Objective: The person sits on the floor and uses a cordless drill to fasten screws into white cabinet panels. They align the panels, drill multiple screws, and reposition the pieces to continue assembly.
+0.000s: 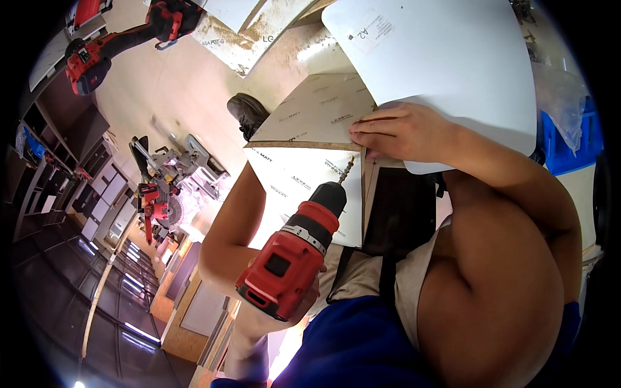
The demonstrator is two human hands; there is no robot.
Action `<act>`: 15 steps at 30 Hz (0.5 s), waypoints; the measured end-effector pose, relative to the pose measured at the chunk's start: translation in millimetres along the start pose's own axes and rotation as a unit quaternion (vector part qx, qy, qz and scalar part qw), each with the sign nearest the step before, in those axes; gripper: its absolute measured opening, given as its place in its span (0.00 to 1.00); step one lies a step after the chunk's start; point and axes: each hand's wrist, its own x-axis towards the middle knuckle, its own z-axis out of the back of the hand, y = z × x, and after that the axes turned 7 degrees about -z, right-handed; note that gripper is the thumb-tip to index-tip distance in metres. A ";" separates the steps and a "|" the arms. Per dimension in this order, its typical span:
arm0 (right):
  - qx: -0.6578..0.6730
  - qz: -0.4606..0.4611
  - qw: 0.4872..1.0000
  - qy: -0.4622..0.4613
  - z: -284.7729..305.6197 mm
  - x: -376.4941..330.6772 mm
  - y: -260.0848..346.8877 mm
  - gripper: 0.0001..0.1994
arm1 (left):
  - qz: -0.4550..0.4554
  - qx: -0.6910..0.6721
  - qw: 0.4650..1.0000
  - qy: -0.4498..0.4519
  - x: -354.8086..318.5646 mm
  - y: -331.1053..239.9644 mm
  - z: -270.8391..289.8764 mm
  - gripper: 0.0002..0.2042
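Note:
A red and black cordless drill (281,271) is in my left hand (309,302), whose fingers wrap round its grip. Its spiral bit (347,169) points away from me, over the upper right part of an upright white board (291,174); whether the tip touches cannot be told. A second printed board (323,103) meets that board along its top edge, forming a corner. My right hand (407,132) holds the right end of this corner, fingers long across the top and thumb partly hidden below. Under my right wrist lies a large rounded white panel (446,64).
A red and black cordless power tool (123,48) lies at the far left. Beyond my left leg stands a saw with a round blade (171,210). More boards (242,39) lie ahead, and a blue crate (572,139) with clear plastic is at right. My shoe (247,113) is beside the boards.

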 end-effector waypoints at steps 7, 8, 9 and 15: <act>-0.026 0.035 0.999 -0.010 -2.6 -4.0 -3.0 0.22 | -0.017 0.016 1.000 0.007 1.0 2.0 0.5 0.15; -0.026 0.041 0.999 -0.013 -3.1 -4.1 -3.1 0.22 | -0.024 0.022 0.999 0.009 0.9 2.1 1.2 0.15; -0.022 0.035 0.999 -0.008 -3.2 -4.2 -3.0 0.22 | -0.031 0.025 0.999 0.005 0.9 2.3 0.9 0.15; 0.001 0.010 1.000 0.010 -1.5 -1.9 -1.5 0.22 | -0.001 0.021 1.000 -0.005 0.3 -2.5 -0.3 0.13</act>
